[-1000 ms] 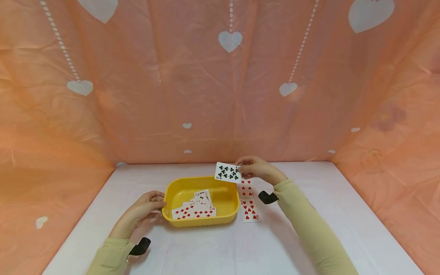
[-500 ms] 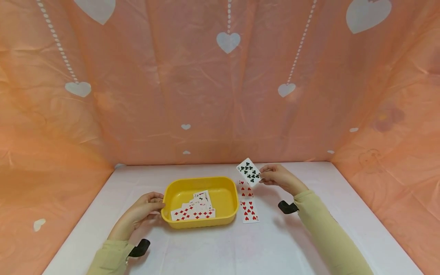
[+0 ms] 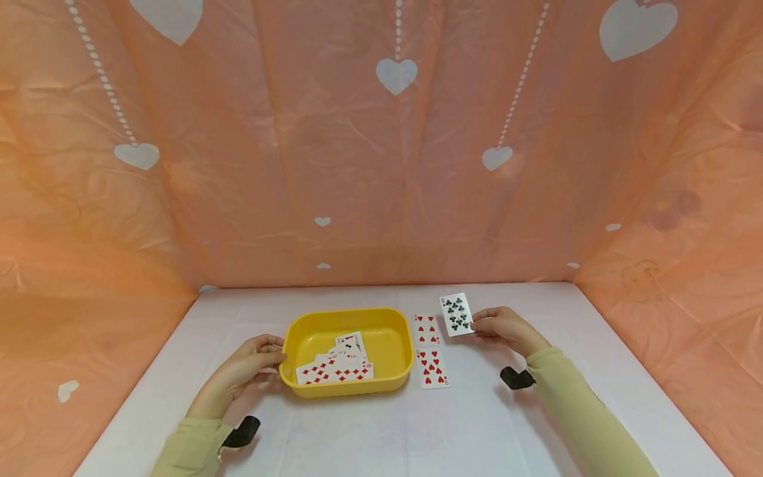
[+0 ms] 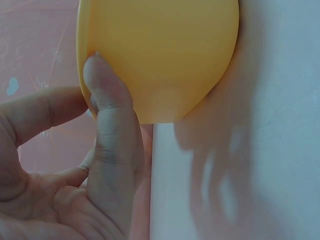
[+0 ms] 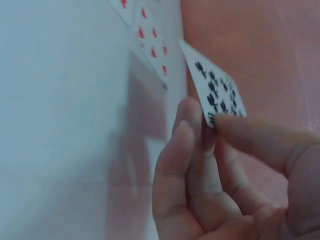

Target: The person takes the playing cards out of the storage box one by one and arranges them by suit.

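Observation:
My right hand [image 3: 505, 328] pinches a club playing card [image 3: 457, 315] by its lower right corner, face up, just right of the heart cards. In the right wrist view the thumb lies on the face of that club card [image 5: 217, 92], with fingers behind it, and its shadow falls on the table. My left hand [image 3: 253, 361] pinches the left rim of a yellow plastic tub [image 3: 346, 391]. Seen from the left wrist, one digit lies along the wall of the tub [image 4: 165, 55]. Several playing cards [image 3: 336, 372] lie overlapped inside, a diamond card in front.
Two heart cards lie face up right of the tub: an upper heart card [image 3: 426, 330] and a nine of hearts [image 3: 432, 368] below it. The white-covered table [image 3: 369, 437] meets an orange curtain [image 3: 369, 165] with white hearts at the back and sides.
My right hand has carried the club card from over the tub's back right corner to the right and down, turning it upright. My left hand stays at the tub's rim.

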A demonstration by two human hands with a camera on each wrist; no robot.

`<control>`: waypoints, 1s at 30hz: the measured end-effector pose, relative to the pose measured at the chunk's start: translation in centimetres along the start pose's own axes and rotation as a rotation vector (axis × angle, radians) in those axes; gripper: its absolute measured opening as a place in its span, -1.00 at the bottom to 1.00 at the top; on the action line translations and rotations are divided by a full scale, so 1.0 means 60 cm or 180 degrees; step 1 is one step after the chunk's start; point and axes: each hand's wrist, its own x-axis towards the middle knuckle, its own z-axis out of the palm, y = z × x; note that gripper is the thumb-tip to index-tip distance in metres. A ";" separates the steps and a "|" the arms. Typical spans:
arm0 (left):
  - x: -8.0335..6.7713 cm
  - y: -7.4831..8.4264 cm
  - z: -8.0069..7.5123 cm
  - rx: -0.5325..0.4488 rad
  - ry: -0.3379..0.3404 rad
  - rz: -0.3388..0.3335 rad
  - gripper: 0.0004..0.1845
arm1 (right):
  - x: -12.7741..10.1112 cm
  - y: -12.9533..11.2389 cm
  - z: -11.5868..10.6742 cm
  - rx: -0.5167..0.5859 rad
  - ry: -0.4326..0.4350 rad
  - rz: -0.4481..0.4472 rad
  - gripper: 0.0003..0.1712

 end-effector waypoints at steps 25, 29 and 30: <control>-0.001 0.000 0.001 0.0027 0.0037 -0.0008 -0.57 | 0.008 0.027 0.008 0.0201 0.0210 0.0501 -0.71; 0.000 -0.001 0.001 0.0014 0.0052 -0.0020 -0.56 | 0.011 0.025 0.008 0.0061 0.0225 0.0472 -0.71; 0.001 -0.001 0.001 0.0011 0.0061 -0.0028 -0.57 | 0.012 0.025 0.008 0.0027 0.0235 0.0471 -0.72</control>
